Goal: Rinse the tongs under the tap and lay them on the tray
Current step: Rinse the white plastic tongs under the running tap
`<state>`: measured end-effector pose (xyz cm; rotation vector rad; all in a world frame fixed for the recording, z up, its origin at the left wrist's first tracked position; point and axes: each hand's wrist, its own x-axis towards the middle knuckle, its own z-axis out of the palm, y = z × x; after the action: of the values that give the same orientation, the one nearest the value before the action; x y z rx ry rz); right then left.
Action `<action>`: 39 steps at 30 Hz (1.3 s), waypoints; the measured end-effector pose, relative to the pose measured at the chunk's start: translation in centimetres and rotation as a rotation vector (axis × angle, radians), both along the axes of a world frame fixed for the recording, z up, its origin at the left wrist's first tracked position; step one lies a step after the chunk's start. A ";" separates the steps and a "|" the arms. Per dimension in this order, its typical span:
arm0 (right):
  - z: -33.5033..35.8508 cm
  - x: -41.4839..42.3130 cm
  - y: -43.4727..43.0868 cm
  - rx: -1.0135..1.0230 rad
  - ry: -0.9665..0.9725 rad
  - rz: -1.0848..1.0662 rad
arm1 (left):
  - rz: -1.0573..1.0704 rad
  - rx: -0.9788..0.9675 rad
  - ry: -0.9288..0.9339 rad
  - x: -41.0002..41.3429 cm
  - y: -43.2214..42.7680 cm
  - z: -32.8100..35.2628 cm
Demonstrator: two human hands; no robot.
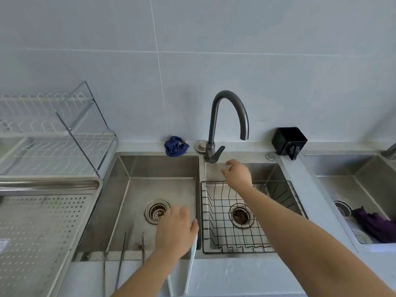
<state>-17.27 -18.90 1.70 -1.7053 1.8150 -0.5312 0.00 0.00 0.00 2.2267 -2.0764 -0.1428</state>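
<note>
White tongs [192, 257] stick out toward me from under my left hand [175, 230], which grips them over the front right corner of the left basin [139, 168]. Their two arms spread over the front counter edge. My right hand [237, 174] reaches across the right basin, fingers apart and empty, its fingertips just short of the lever of the dark grey tap [230, 108]. No water runs from the spout. The perforated steel tray [42, 232] lies on the counter at the left.
A black wire basket [282, 189] sits in the right basin. Thin metal rods [122, 251] lean on the left basin's front edge. A dish rack [53, 133] stands back left, with a blue cloth [175, 145] and a black container [288, 141] behind the sinks. A purple cloth [375, 224] lies in a third sink.
</note>
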 end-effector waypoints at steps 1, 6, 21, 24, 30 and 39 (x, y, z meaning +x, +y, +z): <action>0.0 0.0 -0.8 0.017 -0.022 -0.014 | 0.013 0.052 0.001 -0.4 0.6 -0.4; -0.1 0.7 -4.5 0.064 -0.133 -0.073 | -0.023 0.089 0.020 -2.0 4.1 -3.7; -1.9 1.4 -9.6 -0.112 -0.061 0.024 | 0.157 0.209 0.064 -3.6 5.4 -6.3; -2.0 1.4 -9.8 -0.126 -0.034 0.043 | 0.069 0.123 0.092 -3.7 5.7 -5.2; -2.1 1.3 -9.5 -0.139 -0.088 0.060 | 0.101 0.017 0.096 -3.5 5.3 -4.9; -2.5 0.8 -8.9 -0.180 -0.077 0.092 | 0.105 -0.119 0.147 -2.1 4.4 -3.7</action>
<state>-16.46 -27.79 -0.79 -1.8505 1.6687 -0.7295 -2.12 4.37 -3.65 2.1780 -1.8402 -0.1647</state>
